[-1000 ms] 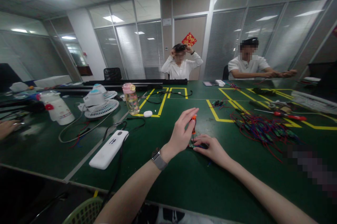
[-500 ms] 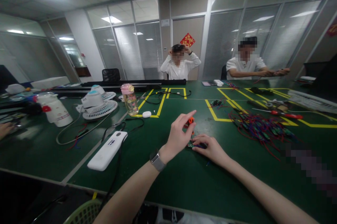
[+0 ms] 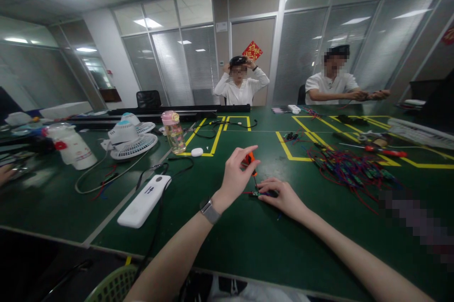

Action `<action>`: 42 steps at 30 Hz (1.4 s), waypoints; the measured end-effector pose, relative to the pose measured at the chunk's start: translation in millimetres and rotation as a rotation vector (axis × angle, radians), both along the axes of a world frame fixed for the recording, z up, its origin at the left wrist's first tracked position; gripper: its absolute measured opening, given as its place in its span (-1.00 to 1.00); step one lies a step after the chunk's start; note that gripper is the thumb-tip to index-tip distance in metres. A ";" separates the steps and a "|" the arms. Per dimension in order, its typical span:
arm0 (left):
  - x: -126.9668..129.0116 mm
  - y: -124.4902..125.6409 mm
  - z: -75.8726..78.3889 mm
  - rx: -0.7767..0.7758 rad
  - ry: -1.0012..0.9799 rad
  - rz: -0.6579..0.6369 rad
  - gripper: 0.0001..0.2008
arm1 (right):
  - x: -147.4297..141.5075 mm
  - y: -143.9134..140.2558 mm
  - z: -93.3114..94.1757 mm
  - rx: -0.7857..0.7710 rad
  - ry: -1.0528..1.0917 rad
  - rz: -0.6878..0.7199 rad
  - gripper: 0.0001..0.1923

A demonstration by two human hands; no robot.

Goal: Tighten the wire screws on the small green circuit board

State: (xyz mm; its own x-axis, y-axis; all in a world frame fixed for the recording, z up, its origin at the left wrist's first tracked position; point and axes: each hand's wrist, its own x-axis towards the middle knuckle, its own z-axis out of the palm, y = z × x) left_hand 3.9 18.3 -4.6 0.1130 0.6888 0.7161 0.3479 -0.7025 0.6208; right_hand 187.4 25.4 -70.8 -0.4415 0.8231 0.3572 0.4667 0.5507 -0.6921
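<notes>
An orange-handled screwdriver (image 3: 250,157) is held in my left hand (image 3: 237,173), its handle between thumb and fingers. Its thin shaft slants down to a small green circuit board (image 3: 254,194) lying on the table. My right hand (image 3: 282,195) rests on the table with its fingertips closed on the board's right side, where dark and blue wires run under the fingers. A red wire sticks out at the board's left. Part of the board is hidden by my right fingers.
On the green table (image 3: 227,236), a heap of wired circuit boards (image 3: 351,165) lies right, near a red-handled screwdriver (image 3: 385,151). A white power bank (image 3: 145,200), a pink-lidded bottle (image 3: 173,132) and a fan (image 3: 133,145) stand left. Two people (image 3: 241,87) sit opposite.
My left hand has shifted slightly left, and the screwdriver handle now leans more to the left. The red wire at the board's left has come into view. My right hand stays nearly in place.
</notes>
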 end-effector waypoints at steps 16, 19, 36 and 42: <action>1.4 -7.4 6.1 -0.006 0.034 -0.123 -0.60 | -0.3 -3.1 6.4 -0.021 -0.009 0.014 -0.88; 3.9 -9.3 5.2 0.016 0.049 -0.156 -0.57 | -0.1 -1.6 4.5 -0.018 -0.006 0.015 -0.88; 12.7 -11.4 6.7 0.063 0.013 -0.010 -0.69 | -0.8 -1.8 5.2 -0.035 -0.024 -0.011 -0.89; 7.2 -13.0 10.3 0.056 0.055 -0.031 -0.74 | -0.5 -2.5 7.2 -0.035 -0.036 -0.005 -0.89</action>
